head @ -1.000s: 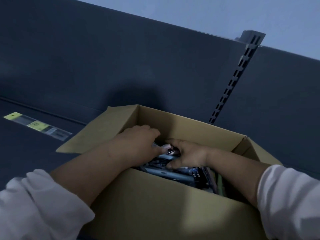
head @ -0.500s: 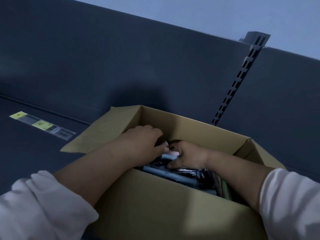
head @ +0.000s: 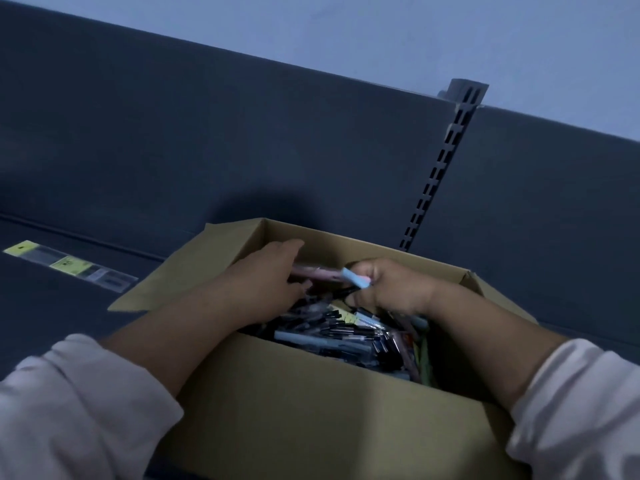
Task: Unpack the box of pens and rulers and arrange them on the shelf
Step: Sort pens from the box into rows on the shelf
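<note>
An open cardboard box point(head: 311, 403) stands on a dark shelf, filled with several dark and pale blue pens point(head: 332, 334). Both my hands are inside it. My left hand point(head: 266, 285) grips one end of a small bundle of pink and blue pens point(head: 329, 274), lifted a little above the pile. My right hand point(head: 391, 285) curls round the other end of that bundle. Something green stands along the box's right side point(head: 424, 358); whether it is a ruler I cannot tell.
The dark shelf surface point(head: 52, 306) stretches left of the box, with a strip of yellow and grey price labels point(head: 69, 265). A dark back panel point(head: 242, 150) rises behind, with a slotted upright point(head: 440, 168) just right of the box's far wall.
Both hands have risen out of the pile, bringing a bundle of pink and blue pens up with them. More of the pens below now show.
</note>
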`<state>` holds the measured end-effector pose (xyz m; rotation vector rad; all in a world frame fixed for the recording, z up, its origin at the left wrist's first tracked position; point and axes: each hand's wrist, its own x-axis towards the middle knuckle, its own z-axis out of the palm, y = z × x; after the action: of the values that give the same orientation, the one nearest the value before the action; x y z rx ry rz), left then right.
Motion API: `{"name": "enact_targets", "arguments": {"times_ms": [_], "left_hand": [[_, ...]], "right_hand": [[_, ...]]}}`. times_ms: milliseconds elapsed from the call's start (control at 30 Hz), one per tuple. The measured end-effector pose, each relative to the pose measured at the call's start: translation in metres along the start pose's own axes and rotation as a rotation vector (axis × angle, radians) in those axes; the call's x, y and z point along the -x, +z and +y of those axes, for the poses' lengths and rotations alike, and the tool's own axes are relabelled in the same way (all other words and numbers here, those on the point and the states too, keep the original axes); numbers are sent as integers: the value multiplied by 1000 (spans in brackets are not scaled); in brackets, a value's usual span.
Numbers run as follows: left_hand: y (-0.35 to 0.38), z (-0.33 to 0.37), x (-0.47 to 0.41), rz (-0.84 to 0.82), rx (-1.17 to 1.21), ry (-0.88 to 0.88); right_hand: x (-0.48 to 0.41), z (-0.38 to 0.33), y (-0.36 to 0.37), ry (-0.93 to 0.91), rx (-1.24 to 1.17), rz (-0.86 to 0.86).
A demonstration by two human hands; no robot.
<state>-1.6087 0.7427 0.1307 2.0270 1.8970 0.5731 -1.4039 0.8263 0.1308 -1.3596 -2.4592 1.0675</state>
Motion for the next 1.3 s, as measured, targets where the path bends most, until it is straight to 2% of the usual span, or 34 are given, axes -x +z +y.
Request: {"name": "enact_targets", "arguments": {"times_ms": [100,200,333,667,800,1000,1067,1300], "left_hand": [[-1,-3,-1,-49,19,-25],[1,-4,1,-98,-10,-29],[3,-5,1,-108,-59,-14],[7,-7,-1,-91,-88,0],[5,-6,0,-95,-66,-5],[3,-4,1,-12,31,49],[0,-3,-1,14,46,58],[-4,20,-5,74,-172,153]], "right_hand": [[3,-5,10,63,296,-184],[0,-13,24,20,344,-180],[-13,-9,50,-8,517,-279],[-20,-5,56,-49,554,-238],[-17,-6,43,-104,461,-140],[-4,-2,-3,-30,164,-26],[4,0,-17,-3,103,-26],[26,-3,-27,36,-98,-118]]}}
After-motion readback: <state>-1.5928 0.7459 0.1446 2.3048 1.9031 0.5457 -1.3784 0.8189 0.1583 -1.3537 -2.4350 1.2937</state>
